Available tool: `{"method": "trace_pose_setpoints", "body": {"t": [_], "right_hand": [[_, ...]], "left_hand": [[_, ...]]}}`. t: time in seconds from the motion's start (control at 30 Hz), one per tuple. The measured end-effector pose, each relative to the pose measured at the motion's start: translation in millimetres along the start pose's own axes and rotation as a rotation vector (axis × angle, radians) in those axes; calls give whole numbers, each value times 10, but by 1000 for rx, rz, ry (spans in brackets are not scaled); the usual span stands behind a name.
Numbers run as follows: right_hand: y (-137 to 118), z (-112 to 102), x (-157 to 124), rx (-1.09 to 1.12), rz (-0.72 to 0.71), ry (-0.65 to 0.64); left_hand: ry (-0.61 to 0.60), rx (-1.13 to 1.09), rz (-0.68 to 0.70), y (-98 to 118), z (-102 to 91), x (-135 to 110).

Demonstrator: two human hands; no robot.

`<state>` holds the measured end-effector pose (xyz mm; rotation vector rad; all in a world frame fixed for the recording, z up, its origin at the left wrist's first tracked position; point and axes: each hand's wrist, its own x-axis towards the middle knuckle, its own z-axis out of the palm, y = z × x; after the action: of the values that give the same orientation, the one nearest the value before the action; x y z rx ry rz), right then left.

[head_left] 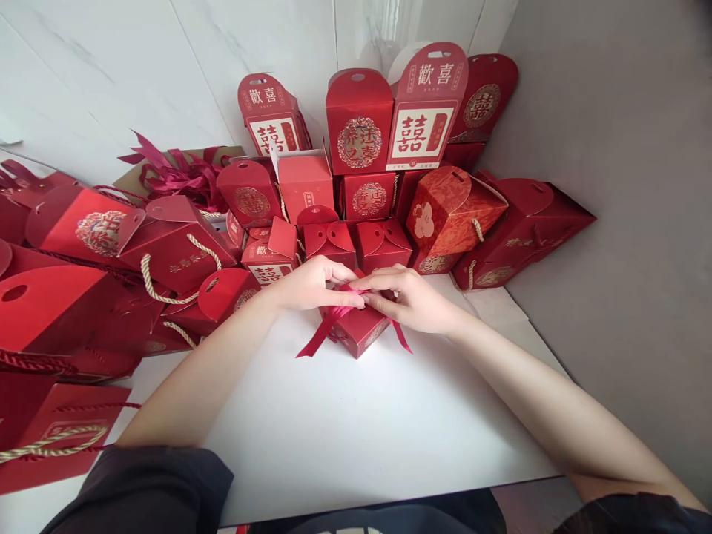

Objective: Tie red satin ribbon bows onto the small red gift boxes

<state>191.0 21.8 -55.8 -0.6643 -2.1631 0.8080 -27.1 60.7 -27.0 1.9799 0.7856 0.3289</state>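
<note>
A small red gift box [360, 331] stands on the white table with one corner toward me. Over its top runs a dark pink ribbon [321, 334], whose two loose ends hang down at the left and right sides. My left hand [311, 284] pinches the ribbon from the left, above the lid. From the right, my right hand [409, 299] has its thumb and fingers closed on the same ribbon. The fingertips of both hands meet at the middle of the box top. They partly hide the ribbon's crossing there.
Red gift boxes [383, 245] are stacked along the back wall. More boxes with rope handles [172, 256] crowd the left side. A heap of ribbons [181, 174] lies in a carton at the back left. The white table [345, 437] meets a grey wall [612, 259] on the right.
</note>
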Motion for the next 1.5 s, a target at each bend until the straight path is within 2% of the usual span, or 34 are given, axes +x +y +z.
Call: {"method": "trace_pose_setpoints", "body": {"t": [0.07,0.23,0.33,0.53,0.67,0.83,1.1,1.27,1.37,1.5], "right_hand": [[-16,-8,-2,-18,11,-20],[-26,-83,-40,57,215,-53],[-43,-134,-52,105,276,-82],[-85,-90,-10,96,408,-16],[-32,-23,0,89,377,85],[-24,-23,-11,22,269,154],[-17,-4,-23,96,218,59],[67,40,-27,153,195,97],[141,74,-36,166,162,183],[219,73,-60,144,59,221]], "left_hand": [[14,13,-5,2,4,2],[67,65,-18,-13,19,9],[79,61,-11,-24,20,14],[67,-28,24,-65,41,23],[82,-145,-50,-62,66,10],[80,-101,-68,-61,62,2],[45,-68,-75,-43,33,-17],[-39,-118,-71,-20,-2,-42],[-55,-136,-82,-33,-18,-38],[-79,-143,-84,-53,-37,-25]]}}
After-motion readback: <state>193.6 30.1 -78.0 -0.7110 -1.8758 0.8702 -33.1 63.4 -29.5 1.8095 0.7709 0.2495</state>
